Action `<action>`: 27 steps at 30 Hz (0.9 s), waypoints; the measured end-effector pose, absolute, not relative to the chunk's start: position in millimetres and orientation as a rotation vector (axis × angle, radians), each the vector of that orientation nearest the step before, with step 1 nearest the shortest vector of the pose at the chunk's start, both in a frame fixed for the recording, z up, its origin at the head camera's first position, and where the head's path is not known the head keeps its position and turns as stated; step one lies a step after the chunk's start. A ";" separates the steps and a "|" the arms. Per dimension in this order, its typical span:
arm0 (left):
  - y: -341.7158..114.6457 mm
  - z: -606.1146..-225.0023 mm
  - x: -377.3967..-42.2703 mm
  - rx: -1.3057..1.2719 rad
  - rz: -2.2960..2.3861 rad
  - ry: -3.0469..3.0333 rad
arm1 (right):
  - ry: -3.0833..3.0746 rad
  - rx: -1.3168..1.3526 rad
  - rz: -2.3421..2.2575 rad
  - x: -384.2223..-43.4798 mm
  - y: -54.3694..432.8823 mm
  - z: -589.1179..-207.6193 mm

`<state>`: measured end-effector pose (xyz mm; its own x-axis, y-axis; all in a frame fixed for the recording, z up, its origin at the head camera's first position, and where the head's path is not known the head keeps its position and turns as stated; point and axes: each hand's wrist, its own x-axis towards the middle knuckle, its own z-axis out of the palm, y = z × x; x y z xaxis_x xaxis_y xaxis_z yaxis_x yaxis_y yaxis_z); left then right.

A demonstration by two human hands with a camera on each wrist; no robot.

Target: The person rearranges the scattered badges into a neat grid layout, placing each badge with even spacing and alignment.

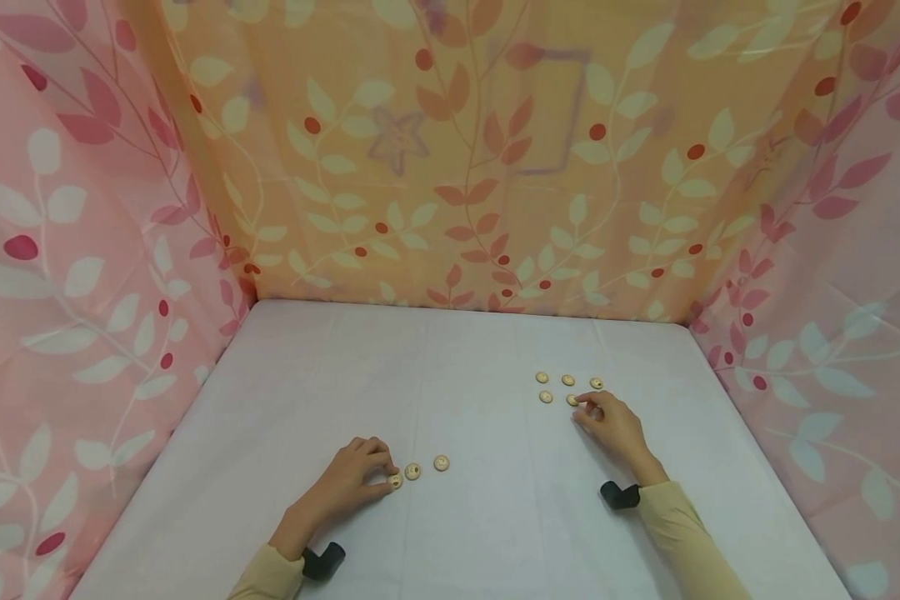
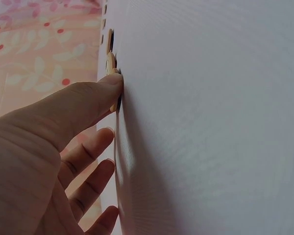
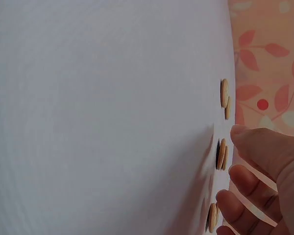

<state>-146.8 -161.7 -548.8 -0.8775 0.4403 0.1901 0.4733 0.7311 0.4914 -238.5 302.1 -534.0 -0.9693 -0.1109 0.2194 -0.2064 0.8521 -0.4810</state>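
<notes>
My left hand (image 1: 352,479) pinches a round wooden button (image 1: 396,481) between thumb and fingers at the near left of the table. In the left wrist view the thumb (image 2: 112,83) covers part of this button. Just right of it lie two more buttons, a nearer one (image 1: 413,472) and a farther one (image 1: 441,462). At the far right, my right hand (image 1: 615,427) is over a group of buttons, its fingertips beside a front-row button (image 1: 572,400). The right wrist view shows thumb and fingers apart, with three pairs of buttons (image 3: 221,154) flat on the cloth.
A white cloth covers the table (image 1: 465,383). Orange leaf-patterned fabric (image 1: 480,167) hangs along the back edge, with pink fabric on the left (image 1: 82,292) and right (image 1: 832,333). Black wrist cameras sit by the left (image 1: 322,561) and right (image 1: 619,495) sleeves.
</notes>
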 end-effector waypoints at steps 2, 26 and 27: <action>-161.8 -549.0 -146.6 -0.757 -0.839 -2.870 | -2.843 0.257 0.767 -237.5 297.6 -533.9; -162.0 -546.0 -146.2 -0.750 -0.851 -2.894 | -2.785 0.430 0.774 -235.6 254.8 -535.7; -161.9 -546.1 -146.3 -0.748 -0.852 -2.895 | -2.786 0.438 0.773 -235.5 253.0 -535.6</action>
